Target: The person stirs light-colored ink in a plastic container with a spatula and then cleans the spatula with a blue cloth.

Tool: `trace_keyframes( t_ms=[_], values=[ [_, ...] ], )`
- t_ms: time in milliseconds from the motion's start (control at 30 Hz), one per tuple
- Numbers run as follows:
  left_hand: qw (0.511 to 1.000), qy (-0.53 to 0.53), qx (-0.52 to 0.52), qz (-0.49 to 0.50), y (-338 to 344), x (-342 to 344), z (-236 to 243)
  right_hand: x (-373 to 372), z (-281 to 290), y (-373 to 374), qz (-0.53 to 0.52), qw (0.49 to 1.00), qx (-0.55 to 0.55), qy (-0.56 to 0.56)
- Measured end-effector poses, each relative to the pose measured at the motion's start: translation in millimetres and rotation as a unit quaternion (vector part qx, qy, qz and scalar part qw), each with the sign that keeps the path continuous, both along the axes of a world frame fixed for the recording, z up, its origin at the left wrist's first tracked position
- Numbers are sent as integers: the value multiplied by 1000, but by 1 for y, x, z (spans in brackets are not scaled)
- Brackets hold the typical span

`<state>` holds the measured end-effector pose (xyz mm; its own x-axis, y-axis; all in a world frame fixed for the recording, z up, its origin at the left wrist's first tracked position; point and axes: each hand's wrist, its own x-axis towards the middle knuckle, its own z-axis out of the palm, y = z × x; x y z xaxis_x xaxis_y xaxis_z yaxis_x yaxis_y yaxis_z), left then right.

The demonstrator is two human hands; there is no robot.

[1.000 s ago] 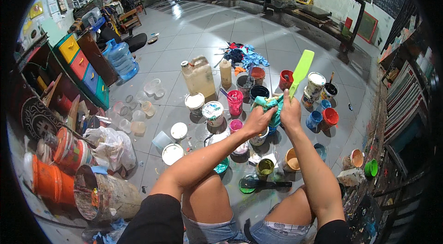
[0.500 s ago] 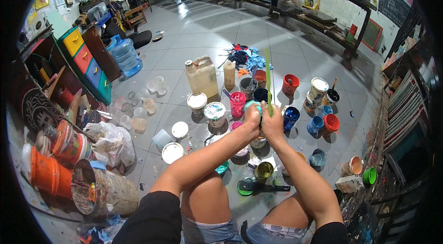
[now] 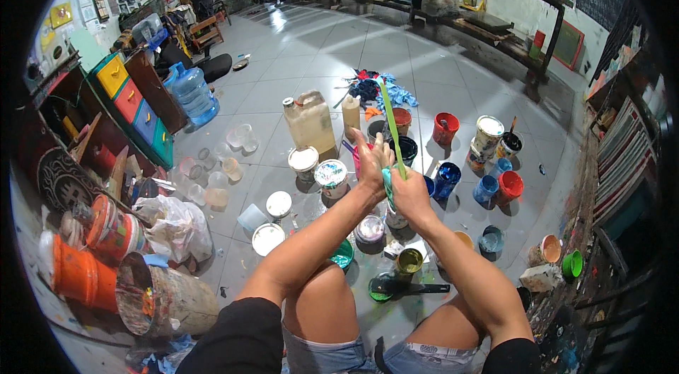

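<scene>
In the middle of the view, my right hand (image 3: pixel 410 196) is closed round the lower end of a long, flat, bright green stick (image 3: pixel 390 119), which points up and leans slightly left. A crumpled teal cloth (image 3: pixel 388 184) shows between my two hands, against the right hand's fingers. Just left of the stick, my left hand (image 3: pixel 373 163) is open with its fingers stretched out. Around and beyond the hands stand paint pots, among them a pink pot (image 3: pixel 363 159) partly hidden by my left hand, and a dark blue pot (image 3: pixel 446 180).
A jug of yellowish liquid (image 3: pixel 310 121) stands beyond white-lidded tubs (image 3: pixel 331 175). Clear plastic cups (image 3: pixel 216 181) lie at left. Red pots (image 3: pixel 445 130) stand at right. A black-handled tool (image 3: pixel 417 288) lies near my knees beside an olive pot (image 3: pixel 409 261). Rags (image 3: pixel 396 94) are piled farther off.
My left hand has opened and moved left, off the stick and cloth. The green stick has gone from nearly upright to leaning left. The right hand keeps its hold, slightly lower.
</scene>
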<state>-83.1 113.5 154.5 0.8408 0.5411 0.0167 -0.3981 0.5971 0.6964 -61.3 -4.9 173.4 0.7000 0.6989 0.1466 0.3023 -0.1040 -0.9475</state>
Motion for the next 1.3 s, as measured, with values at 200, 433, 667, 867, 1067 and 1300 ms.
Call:
trace_keyframes(
  t_ms=[200, 433, 667, 867, 1067, 1300],
  values=[
    [996, -26, -85, -17, 19, -12, -2, -16, 16, 2, 16, 998, 4, -69],
    [984, -25, -8, -179, -60, -13, 33, 75, -12, -10, -205, 975, -30, -86],
    [976, -65, -10, -209, -55, -9, 39, 62, 12, -16, -211, 976, -44, -39],
    [996, 2, 8, -85, -53, -6, 34, 38, -9, -11, -168, 982, -45, -72],
    [975, -177, -87, -101, 28, -16, 8, -29, 26, -4, -55, 995, 41, -74],
    [995, -52, -69, -55, -11, -26, 28, 8, 5, 14, -149, 980, 6, -128]
  ],
)
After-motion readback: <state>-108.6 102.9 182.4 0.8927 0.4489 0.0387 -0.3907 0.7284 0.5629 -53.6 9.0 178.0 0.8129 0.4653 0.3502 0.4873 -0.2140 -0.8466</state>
